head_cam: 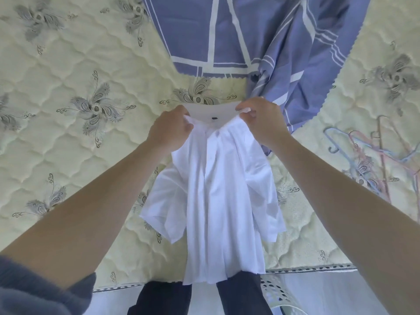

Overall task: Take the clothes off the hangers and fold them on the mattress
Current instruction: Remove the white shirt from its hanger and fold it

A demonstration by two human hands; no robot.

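A white short-sleeved shirt (218,201) hangs in the air over the near edge of the quilted cream mattress (79,144). My left hand (169,130) pinches its left shoulder and my right hand (261,120) pinches its right shoulder, both at the neckline. The shirt's body droops toward me in loose folds, and its hem reaches past the mattress edge. No hanger shows inside the shirt. Several empty plastic hangers (375,153), blue and pink, lie in a pile on the mattress at the right.
A blue cloth with white stripes (250,37) lies spread and partly bunched at the far middle of the mattress. My dark trouser legs (163,298) and a pale perforated basket (276,292) show on the floor below the mattress edge.
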